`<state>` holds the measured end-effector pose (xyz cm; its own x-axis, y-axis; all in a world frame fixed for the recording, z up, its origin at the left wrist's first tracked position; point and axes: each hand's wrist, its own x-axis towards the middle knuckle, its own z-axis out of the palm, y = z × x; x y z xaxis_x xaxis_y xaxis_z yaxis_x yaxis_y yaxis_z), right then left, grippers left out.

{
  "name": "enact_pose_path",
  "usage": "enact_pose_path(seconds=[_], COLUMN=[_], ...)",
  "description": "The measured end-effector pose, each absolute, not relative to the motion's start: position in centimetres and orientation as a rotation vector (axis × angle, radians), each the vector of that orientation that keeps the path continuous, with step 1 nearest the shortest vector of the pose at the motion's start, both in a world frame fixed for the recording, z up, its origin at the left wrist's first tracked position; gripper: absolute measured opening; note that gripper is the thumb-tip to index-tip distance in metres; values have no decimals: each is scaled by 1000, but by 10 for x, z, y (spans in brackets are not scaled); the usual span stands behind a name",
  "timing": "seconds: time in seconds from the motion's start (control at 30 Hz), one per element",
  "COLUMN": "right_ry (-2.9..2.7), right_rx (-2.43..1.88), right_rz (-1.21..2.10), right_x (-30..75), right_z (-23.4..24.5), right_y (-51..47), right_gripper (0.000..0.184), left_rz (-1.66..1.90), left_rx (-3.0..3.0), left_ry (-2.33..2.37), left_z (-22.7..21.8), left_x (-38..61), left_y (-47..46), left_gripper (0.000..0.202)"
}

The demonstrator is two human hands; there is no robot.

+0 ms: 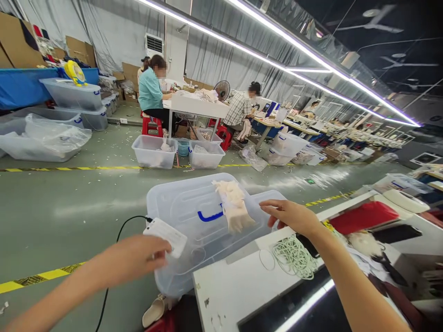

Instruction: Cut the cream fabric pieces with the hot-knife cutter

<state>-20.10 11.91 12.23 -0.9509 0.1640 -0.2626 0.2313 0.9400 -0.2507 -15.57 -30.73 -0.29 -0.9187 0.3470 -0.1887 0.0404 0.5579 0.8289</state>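
Observation:
My left hand [138, 258], a little blurred, hovers at the lower edge of a white flat box-shaped device [168, 236] with a black cable plugged in. Its fingers are loosely curved and apart, with nothing visible in them. The device lies on the lid of a translucent plastic bin [180, 198] with a blue handle [209, 215]. A bundle of beige fabric pieces [234, 205] rests on the same lid. My right hand [287, 214] is open over the bin's right side, fingers spread, to the right of the fabric and touching nothing I can see.
A white table [221, 295] at my right holds a heap of pale green elastic bands [296, 256] and a red item [367, 217]. Below it are a beige shoe [154, 311] and something red. Two seated people [151, 92] work across the aisle, near open bins [154, 154].

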Motion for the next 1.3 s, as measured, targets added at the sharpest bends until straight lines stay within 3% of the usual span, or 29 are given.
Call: enact_pose_path(seconds=[0.17,0.27,0.8,1.1,1.17,1.3], right_ry=[2879,2877,2882,2926,2922,2922], right_rx=[333,371,454,439,451,486], right_rz=[-386,-371,-401,-419,-398,-385], right_x=[-199,-197,-193,-189,-189,-190], right_z=[124,124,129,126,128,129], right_y=[117,116,110,108,106,105], right_gripper=[42,41,40,41,39,35], left_rz=[980,830,506,255,272,413], left_rx=[556,664,803,763,881,1358], left_ry=[2636,2624,2588,2594,2605,2630], left_z=[-30,-56,-70,-78,-74,-67], left_x=[-211,-225,-238,-228,-239,-278], left_y=[-328,-318,-268,-260,-257,-232], left_gripper=[65,77,69,85,75,28])
